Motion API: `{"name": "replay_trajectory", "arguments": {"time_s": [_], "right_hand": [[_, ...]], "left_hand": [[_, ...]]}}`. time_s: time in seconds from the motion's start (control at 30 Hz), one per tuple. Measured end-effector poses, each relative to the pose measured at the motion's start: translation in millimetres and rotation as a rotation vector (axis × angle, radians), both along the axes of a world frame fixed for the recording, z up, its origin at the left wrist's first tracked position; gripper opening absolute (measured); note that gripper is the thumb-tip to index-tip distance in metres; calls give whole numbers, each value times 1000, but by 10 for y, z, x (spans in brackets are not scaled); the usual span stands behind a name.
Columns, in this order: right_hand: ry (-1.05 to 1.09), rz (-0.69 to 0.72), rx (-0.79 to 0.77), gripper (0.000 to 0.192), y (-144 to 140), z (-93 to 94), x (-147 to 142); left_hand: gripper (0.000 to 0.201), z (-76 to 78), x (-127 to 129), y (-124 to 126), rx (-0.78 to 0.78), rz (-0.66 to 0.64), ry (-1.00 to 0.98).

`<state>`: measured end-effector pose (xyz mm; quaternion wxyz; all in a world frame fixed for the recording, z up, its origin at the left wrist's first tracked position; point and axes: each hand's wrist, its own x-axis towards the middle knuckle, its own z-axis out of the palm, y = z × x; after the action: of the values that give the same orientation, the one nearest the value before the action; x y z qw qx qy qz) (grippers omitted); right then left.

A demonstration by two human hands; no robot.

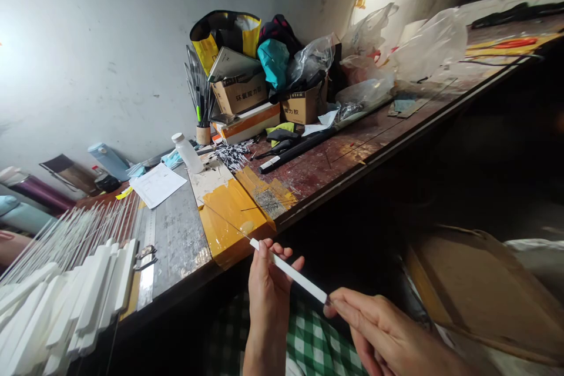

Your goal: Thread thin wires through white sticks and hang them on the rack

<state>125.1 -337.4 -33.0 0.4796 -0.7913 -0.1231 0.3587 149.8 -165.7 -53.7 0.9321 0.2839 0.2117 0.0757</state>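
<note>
A slim white foam-like strip (304, 282), with a thin dark rod (227, 223) coming out of its far end, slants across in front of me. My left hand (269, 282) is closed around the strip near its far end, thumb on top. At the near end, the fingertips of my right hand (374, 323) pinch the strip's tip; a small dark spot shows there. The rod's far part lies over the tape-covered board (229, 211) at the table edge. To the left is a stack of similar white strips (94, 294) with thin rods (83, 232) pointing away.
On the table stand a white bottle (188, 153), paper (158, 184), a heap of small black-and-white pieces (233, 154) and a long black tube (299, 151). Boxes (240, 92) and plastic bags (432, 47) line the wall. A cardboard piece (484, 294) lies lower right.
</note>
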Motion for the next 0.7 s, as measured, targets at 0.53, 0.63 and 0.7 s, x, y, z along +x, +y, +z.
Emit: {"name": "replay_trajectory", "arguments": {"time_s": [0.53, 0.63, 0.7], "right_hand": [[-179, -43, -67, 34, 156, -101, 2], [-212, -84, -108, 30, 111, -57, -61], [-192, -104, -112, 30, 73, -23, -93]], "left_hand": [[15, 15, -5, 21, 62, 21, -23], [15, -4, -16, -23, 36, 11, -6], [18, -30, -32, -59, 24, 5, 20]]}}
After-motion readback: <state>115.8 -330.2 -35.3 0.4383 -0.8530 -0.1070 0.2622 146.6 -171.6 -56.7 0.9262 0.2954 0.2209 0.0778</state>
